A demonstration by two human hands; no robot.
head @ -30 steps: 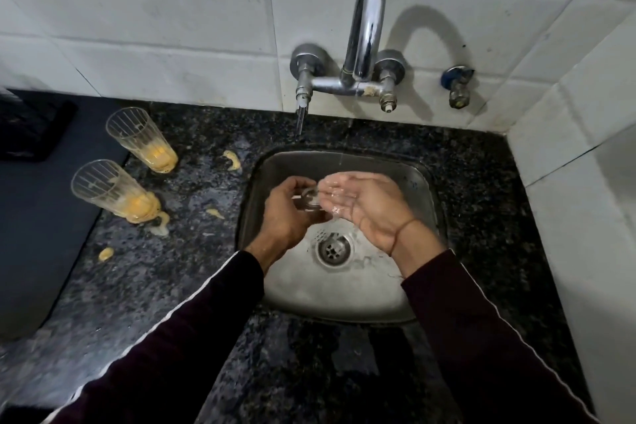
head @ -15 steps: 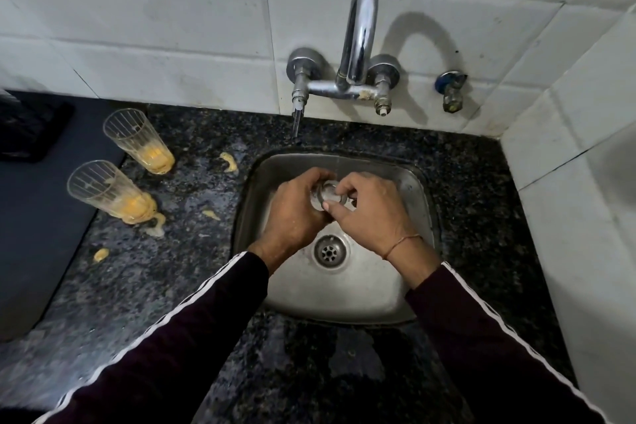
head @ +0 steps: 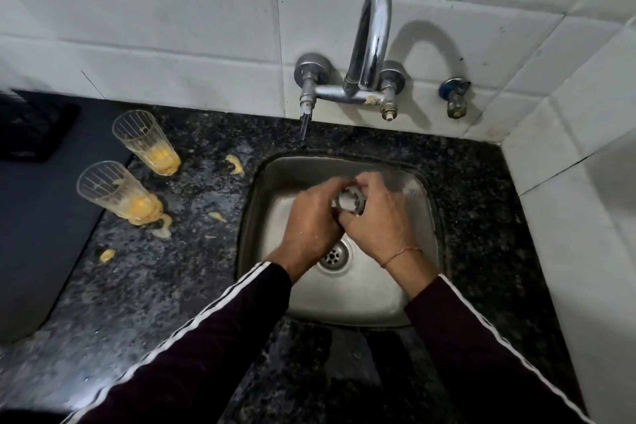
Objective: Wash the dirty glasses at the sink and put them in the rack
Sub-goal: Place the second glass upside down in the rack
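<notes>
my left hand (head: 311, 217) and right hand (head: 377, 222) both gripping one glass (head: 349, 203) over sink (head: 268, 182), two dirty glasses (head: 118, 189) on bench (head: 192, 251)

Dim; hard tap (head: 370, 41) shadow on tiles; hands motion-blurred; wide-angle edge distortion.

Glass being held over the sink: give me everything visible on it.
The glass in the hands is clear, and only a small blurred patch with a rounded end shows between the fingers. It sits over the steel sink, above and behind the drain. The left hand wraps it from the left, the right hand from the right. Its tilt, contents and cleanliness cannot be told.
</notes>
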